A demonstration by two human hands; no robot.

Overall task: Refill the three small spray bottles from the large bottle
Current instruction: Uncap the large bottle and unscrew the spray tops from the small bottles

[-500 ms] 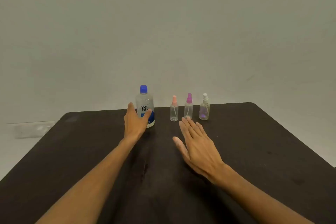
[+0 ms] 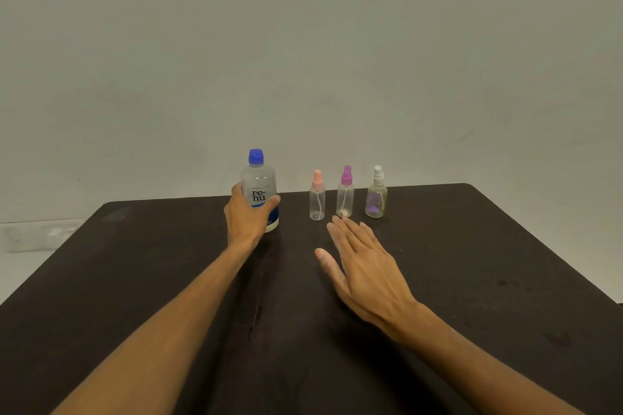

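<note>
We see the large bottle standing upright toward the far edge of the dark counter, a clear plastic bottle with a blue cap, the letters "re-nu" printed dark on its front and a blue band with a white base below. To its right stand the three small spray bottles in a row, apart from one another: the pink-topped spray bottle nearest the large bottle, clear, with a thin tube curving down inside; the purple-topped spray bottle in the middle, also clear with a tube; and the white-topped spray bottle at the right, a rounder body with a purplish tint low inside. We find the left hand wrapped round the lower half of the large bottle, thumb on the right side of the label and fingers curled behind the left side, forearm reaching in from the lower left. The right hand lies just in front of the small bottles, palm turned down and leftward, fingers straight and slightly spread, thumb out to the left, gripping nothing; its fingertips reach close to the base of the purple-topped one
</note>
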